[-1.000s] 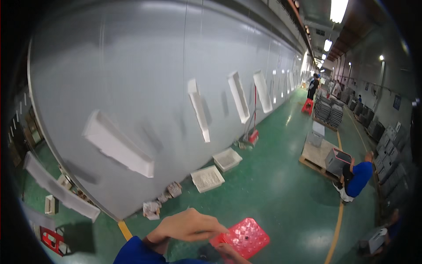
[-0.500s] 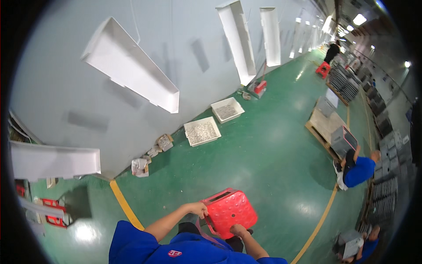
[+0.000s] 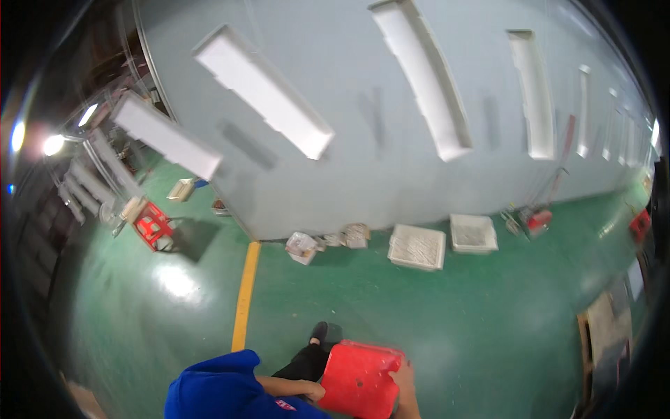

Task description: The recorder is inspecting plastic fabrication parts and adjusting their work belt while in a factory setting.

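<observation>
A red plastic stool point(image 3: 359, 380) with a small hole in its seat is in front of my body at the bottom of the head view. My left hand point(image 3: 312, 391) is closed on the stool's left edge. At the opposite edge, my right hand point(image 3: 404, 379) grips the seat with the fingers curled over it. The stool's legs are mostly hidden below the seat. My foot in a dark shoe point(image 3: 319, 332) shows just beyond the stool on the green floor.
Along the grey wall point(image 3: 335, 188) stand white trays point(image 3: 417, 248), small boxes point(image 3: 302, 248) and a red-headed tool point(image 3: 538, 220). White troughs point(image 3: 426, 91) hang overhead. Another red stool point(image 3: 152, 227) stands left, past a yellow floor line point(image 3: 245, 300). A wooden pallet point(image 3: 604, 335) is at right.
My view has swung left: the wall, trays and pallet sit farther right, and the other red stool shows more fully. The held stool has turned, and both hands keep hold of it.
</observation>
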A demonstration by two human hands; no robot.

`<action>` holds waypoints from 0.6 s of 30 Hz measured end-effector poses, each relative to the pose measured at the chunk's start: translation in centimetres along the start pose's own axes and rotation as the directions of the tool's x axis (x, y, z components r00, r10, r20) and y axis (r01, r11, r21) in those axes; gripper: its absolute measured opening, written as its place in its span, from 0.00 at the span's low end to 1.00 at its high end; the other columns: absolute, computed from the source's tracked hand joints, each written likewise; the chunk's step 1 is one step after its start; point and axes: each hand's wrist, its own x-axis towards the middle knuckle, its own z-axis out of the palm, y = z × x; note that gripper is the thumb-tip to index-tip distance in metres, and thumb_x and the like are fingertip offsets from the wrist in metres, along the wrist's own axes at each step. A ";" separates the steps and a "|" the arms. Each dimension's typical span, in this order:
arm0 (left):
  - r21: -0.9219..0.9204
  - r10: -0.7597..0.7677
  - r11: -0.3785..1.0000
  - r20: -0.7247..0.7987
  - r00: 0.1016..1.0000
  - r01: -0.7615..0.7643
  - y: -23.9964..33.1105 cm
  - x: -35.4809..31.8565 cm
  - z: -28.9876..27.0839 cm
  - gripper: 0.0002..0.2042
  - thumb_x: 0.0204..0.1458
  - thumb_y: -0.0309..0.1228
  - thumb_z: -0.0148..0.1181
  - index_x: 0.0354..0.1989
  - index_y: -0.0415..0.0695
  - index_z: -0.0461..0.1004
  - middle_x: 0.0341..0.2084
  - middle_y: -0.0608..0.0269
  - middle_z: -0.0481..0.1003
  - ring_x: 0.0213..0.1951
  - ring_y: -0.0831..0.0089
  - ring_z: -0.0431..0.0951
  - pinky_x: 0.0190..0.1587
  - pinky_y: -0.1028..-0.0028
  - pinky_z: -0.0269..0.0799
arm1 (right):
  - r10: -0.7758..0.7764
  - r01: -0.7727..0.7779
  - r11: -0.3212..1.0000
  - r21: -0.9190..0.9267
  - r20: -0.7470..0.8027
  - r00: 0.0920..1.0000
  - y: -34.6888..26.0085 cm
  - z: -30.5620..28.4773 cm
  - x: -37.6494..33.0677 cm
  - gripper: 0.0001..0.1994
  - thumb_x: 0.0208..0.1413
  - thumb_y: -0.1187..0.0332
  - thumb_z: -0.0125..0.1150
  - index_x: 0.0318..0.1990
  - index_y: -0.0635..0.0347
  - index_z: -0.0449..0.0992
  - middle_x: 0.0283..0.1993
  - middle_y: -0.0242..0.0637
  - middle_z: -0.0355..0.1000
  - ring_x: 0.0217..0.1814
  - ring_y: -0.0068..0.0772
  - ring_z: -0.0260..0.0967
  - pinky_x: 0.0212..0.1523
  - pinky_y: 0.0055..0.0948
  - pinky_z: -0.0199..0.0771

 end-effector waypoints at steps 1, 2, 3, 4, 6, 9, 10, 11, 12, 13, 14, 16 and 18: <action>0.019 -0.018 1.000 -0.018 1.000 0.018 0.0 1.0 0.1 0.15 0.34 0.30 0.56 0.35 0.42 0.78 0.28 0.53 0.78 0.34 0.59 0.78 0.37 0.62 0.71 | -0.007 0.006 1.000 -0.020 -0.039 0.999 0.0 -0.2 1.3 0.43 0.35 0.55 0.70 0.61 0.53 0.56 0.61 0.53 0.56 0.61 0.54 0.56 0.56 0.45 0.63; 0.038 -0.047 0.998 -0.035 0.998 0.048 -0.5 1.7 0.4 0.15 0.35 0.30 0.56 0.35 0.42 0.78 0.28 0.53 0.78 0.34 0.58 0.78 0.37 0.62 0.71 | -0.017 0.015 0.999 -0.031 -0.071 0.997 1.3 1.3 2.5 0.45 0.34 0.54 0.71 0.62 0.52 0.54 0.62 0.54 0.55 0.62 0.55 0.55 0.57 0.45 0.62; 0.064 -0.073 0.995 -0.042 0.996 0.076 -1.1 2.4 0.6 0.15 0.35 0.30 0.56 0.35 0.42 0.78 0.29 0.53 0.78 0.34 0.58 0.78 0.38 0.62 0.71 | -0.011 0.007 0.999 -0.039 -0.106 0.994 2.4 3.1 3.3 0.48 0.32 0.53 0.72 0.63 0.51 0.52 0.62 0.55 0.54 0.63 0.56 0.53 0.58 0.46 0.62; 0.099 -0.088 0.991 -0.036 0.995 0.091 -1.9 2.9 0.3 0.15 0.36 0.30 0.55 0.35 0.42 0.78 0.29 0.52 0.78 0.35 0.58 0.78 0.38 0.61 0.71 | -0.024 0.022 0.999 -0.039 -0.067 0.997 3.0 3.9 4.2 0.50 0.31 0.52 0.73 0.64 0.51 0.50 0.63 0.55 0.52 0.64 0.57 0.51 0.58 0.47 0.61; 0.166 -0.123 0.978 -0.024 0.992 0.126 -4.6 3.9 0.5 0.15 0.37 0.30 0.55 0.35 0.41 0.78 0.29 0.52 0.78 0.35 0.57 0.78 0.38 0.61 0.71 | -0.021 0.021 0.999 -0.048 -0.004 1.000 3.8 4.1 5.5 0.53 0.30 0.49 0.73 0.65 0.51 0.48 0.64 0.55 0.50 0.65 0.59 0.48 0.59 0.49 0.59; 0.152 -0.168 0.974 -0.034 0.985 0.171 -8.6 3.2 1.4 0.14 0.38 0.30 0.54 0.35 0.40 0.78 0.30 0.51 0.77 0.36 0.56 0.77 0.39 0.60 0.70 | 0.093 -0.049 0.919 -0.390 0.094 0.991 1.9 5.7 4.2 0.53 0.30 0.46 0.72 0.65 0.49 0.47 0.67 0.53 0.45 0.67 0.58 0.45 0.59 0.49 0.60; 0.100 -0.181 0.977 -0.059 0.982 0.187 -8.3 2.2 0.2 0.14 0.40 0.30 0.51 0.35 0.39 0.77 0.31 0.49 0.77 0.36 0.54 0.77 0.40 0.59 0.70 | 0.107 -0.048 0.920 -0.388 0.132 0.986 2.0 5.5 3.7 0.54 0.30 0.44 0.71 0.66 0.48 0.46 0.67 0.53 0.44 0.67 0.58 0.44 0.59 0.51 0.60; 0.035 -0.205 0.977 -0.087 0.975 0.209 -7.4 0.4 -0.8 0.14 0.42 0.30 0.49 0.34 0.37 0.77 0.33 0.47 0.77 0.37 0.51 0.77 0.40 0.57 0.70 | 0.115 -0.038 0.923 -0.384 0.178 0.977 1.9 5.6 3.4 0.54 0.30 0.43 0.71 0.66 0.47 0.46 0.67 0.53 0.44 0.68 0.58 0.43 0.58 0.52 0.60; 0.024 -0.222 0.974 -0.097 0.970 0.225 -7.5 0.5 -1.5 0.14 0.43 0.31 0.49 0.34 0.37 0.77 0.33 0.46 0.76 0.37 0.51 0.77 0.40 0.57 0.70 | 0.117 -0.028 0.930 -0.366 0.223 0.968 1.6 6.3 3.3 0.55 0.30 0.42 0.70 0.66 0.45 0.45 0.67 0.53 0.44 0.68 0.58 0.43 0.58 0.53 0.59; 0.010 -0.239 0.970 -0.107 0.965 0.241 -7.7 1.0 -2.0 0.14 0.43 0.31 0.49 0.34 0.37 0.77 0.34 0.46 0.76 0.38 0.51 0.77 0.40 0.57 0.70 | 0.086 0.000 0.916 -0.402 0.196 0.977 1.1 7.2 2.8 0.55 0.30 0.42 0.70 0.67 0.44 0.44 0.67 0.53 0.43 0.68 0.59 0.42 0.57 0.55 0.60; -0.006 -0.261 0.965 -0.121 0.958 0.262 -8.0 1.5 -2.6 0.14 0.44 0.31 0.49 0.34 0.37 0.77 0.34 0.46 0.76 0.38 0.51 0.77 0.40 0.57 0.70 | 0.047 0.034 0.898 -0.438 0.172 0.984 0.8 8.6 2.2 0.55 0.30 0.42 0.70 0.67 0.43 0.44 0.68 0.53 0.42 0.68 0.59 0.41 0.57 0.56 0.60; 0.000 -0.236 0.971 -0.171 0.957 0.239 -8.3 3.1 -4.2 0.14 0.44 0.31 0.49 0.34 0.37 0.77 0.34 0.46 0.76 0.38 0.51 0.77 0.40 0.58 0.71 | 0.017 0.062 0.865 -0.498 0.152 0.988 0.1 10.7 1.8 0.55 0.31 0.42 0.70 0.67 0.42 0.42 0.68 0.54 0.41 0.68 0.61 0.40 0.54 0.59 0.61; 0.004 -0.212 0.976 -0.205 0.956 0.217 -9.1 5.0 -4.1 0.14 0.43 0.30 0.49 0.33 0.36 0.77 0.33 0.46 0.76 0.37 0.51 0.77 0.40 0.58 0.71 | 0.008 0.102 0.832 -0.546 0.196 0.981 -2.2 12.3 1.5 0.56 0.31 0.42 0.70 0.68 0.43 0.41 0.68 0.54 0.40 0.68 0.62 0.39 0.52 0.61 0.63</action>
